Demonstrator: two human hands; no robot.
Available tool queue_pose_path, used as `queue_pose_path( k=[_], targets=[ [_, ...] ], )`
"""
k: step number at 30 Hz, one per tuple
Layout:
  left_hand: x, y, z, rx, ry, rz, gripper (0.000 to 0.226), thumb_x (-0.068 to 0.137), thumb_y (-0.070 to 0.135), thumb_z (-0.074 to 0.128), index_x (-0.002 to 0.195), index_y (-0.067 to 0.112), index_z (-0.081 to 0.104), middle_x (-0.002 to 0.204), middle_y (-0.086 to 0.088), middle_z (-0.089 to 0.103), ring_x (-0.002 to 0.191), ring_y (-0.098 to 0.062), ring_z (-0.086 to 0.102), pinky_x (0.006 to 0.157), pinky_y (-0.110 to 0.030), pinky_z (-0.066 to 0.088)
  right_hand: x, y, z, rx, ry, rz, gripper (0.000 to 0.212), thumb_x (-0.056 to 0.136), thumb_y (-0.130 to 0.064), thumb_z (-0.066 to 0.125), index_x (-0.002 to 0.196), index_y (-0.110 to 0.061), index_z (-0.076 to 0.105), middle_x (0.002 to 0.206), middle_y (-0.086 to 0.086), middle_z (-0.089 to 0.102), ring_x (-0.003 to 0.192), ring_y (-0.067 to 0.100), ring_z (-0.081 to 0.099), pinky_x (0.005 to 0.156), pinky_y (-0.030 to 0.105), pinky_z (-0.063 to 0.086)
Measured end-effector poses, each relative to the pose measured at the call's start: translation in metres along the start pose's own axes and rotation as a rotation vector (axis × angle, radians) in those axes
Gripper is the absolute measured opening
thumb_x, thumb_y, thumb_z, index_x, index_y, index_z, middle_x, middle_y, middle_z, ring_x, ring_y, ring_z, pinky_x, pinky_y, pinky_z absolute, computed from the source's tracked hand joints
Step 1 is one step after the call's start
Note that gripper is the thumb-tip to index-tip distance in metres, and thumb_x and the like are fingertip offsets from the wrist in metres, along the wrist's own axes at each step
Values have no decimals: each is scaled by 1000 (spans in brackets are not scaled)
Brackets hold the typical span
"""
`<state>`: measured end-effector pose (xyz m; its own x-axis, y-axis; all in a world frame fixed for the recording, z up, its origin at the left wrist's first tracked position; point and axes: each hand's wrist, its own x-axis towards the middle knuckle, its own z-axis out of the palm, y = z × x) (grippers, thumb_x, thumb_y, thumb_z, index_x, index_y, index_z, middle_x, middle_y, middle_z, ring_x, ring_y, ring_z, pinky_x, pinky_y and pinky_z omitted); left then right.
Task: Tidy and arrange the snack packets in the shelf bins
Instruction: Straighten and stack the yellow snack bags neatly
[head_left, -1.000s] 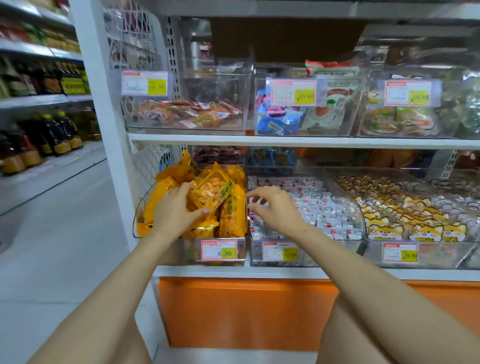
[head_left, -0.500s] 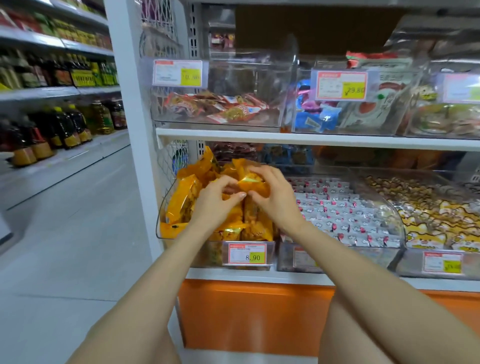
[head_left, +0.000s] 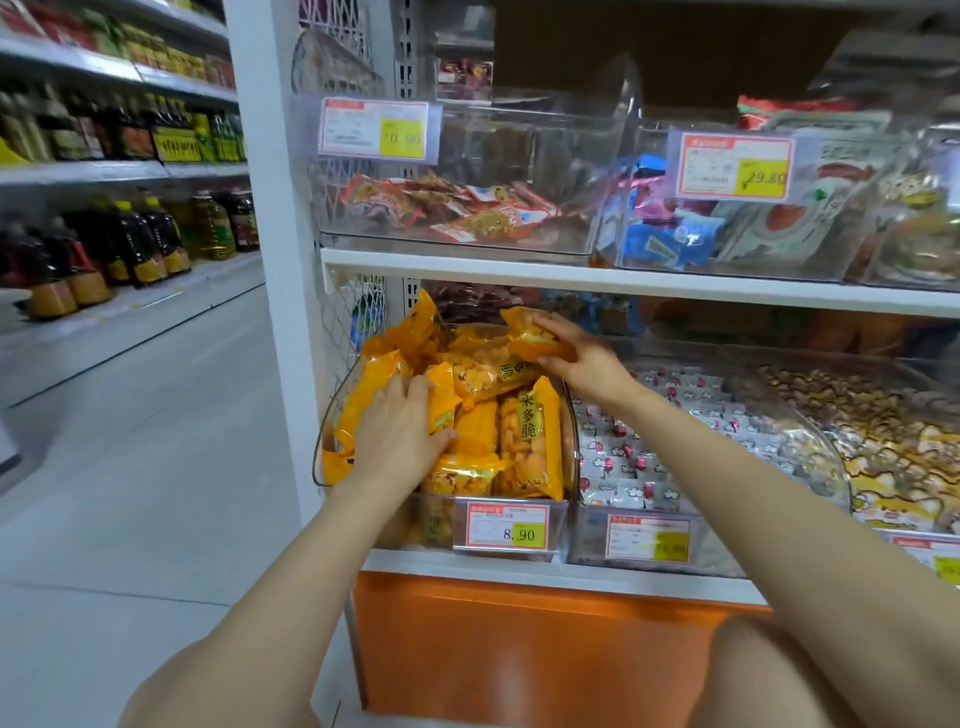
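Note:
A clear plastic bin (head_left: 570, 457) on the lower shelf holds several yellow snack packets (head_left: 527, 447), some upright at the front, others piled loosely behind. My left hand (head_left: 397, 434) lies on the packets at the bin's left side, fingers bent over a yellow packet's edge (head_left: 441, 400). My right hand (head_left: 582, 358) grips another yellow packet (head_left: 530, 332) at the back right of the pile, lifted slightly above the rest.
To the right stand bins of small white-and-red packets (head_left: 670, 431) and yellow cartoon packets (head_left: 893, 457). The upper shelf (head_left: 623, 280) carries bins of red snack packets (head_left: 452, 208) and blue packets (head_left: 665, 234). Price tags (head_left: 506, 525) hang in front. Bottles (head_left: 130, 244) line the aisle at left.
My hands have parted: the right one carried a yellow packet up to the back right of the bin, and the left one dropped onto the packets at the left side. The camera moved closer.

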<state>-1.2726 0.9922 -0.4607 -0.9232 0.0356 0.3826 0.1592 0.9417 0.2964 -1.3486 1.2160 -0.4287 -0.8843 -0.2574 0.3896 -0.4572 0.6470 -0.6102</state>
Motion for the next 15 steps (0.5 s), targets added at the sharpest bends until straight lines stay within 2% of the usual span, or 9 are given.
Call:
queue_pose_path(
  k=[1, 2, 5, 9, 12, 15],
  targets=[
    [0, 1, 1, -10, -16, -10, 61, 86, 42, 61, 136, 17, 37, 135, -8, 41, 125, -25, 38, 97, -33, 37, 3, -1, 1, -4, -13, -6, 53, 92, -2, 54, 141, -11, 38, 149, 6, 31, 127, 11, 33, 93, 0, 28],
    [0, 3, 1, -12, -34, -18, 62, 86, 41, 61, 137, 18, 35, 137, -8, 41, 126, -25, 36, 98, -33, 36, 5, -2, 3, 2, -16, -2, 54, 92, -1, 54, 142, -11, 37, 150, 7, 31, 128, 13, 34, 94, 2, 29],
    [2, 6, 2, 16, -26, -33, 63, 85, 41, 63, 136, 17, 36, 136, -7, 43, 125, -25, 35, 100, -33, 33, 5, -1, 6, 78, 2, 55, 55, 90, -2, 57, 141, -15, 40, 148, 8, 36, 130, 25, 42, 99, 20, 38],
    [5, 8, 4, 51, 52, -46, 58, 81, 35, 67, 130, 16, 41, 130, -6, 44, 119, -24, 39, 97, -31, 34, -4, 4, -1, 110, 37, 99, 55, 88, -11, 63, 138, -19, 40, 139, 8, 45, 122, 24, 48, 91, 23, 41],
    [5, 11, 4, 36, 80, -50, 54, 79, 30, 68, 125, 17, 44, 127, -5, 45, 117, -23, 40, 94, -30, 35, -7, 2, -5, 134, 14, 102, 61, 88, -12, 63, 141, -22, 34, 141, 7, 42, 118, 18, 47, 87, 19, 40],
    [2, 14, 4, 27, 76, -76, 50, 81, 30, 68, 123, 16, 45, 126, -6, 44, 117, -24, 41, 92, -31, 38, -12, 0, -5, 135, 26, 78, 62, 88, -12, 63, 142, -22, 34, 142, 5, 40, 111, 10, 44, 75, 2, 38]
  ],
)
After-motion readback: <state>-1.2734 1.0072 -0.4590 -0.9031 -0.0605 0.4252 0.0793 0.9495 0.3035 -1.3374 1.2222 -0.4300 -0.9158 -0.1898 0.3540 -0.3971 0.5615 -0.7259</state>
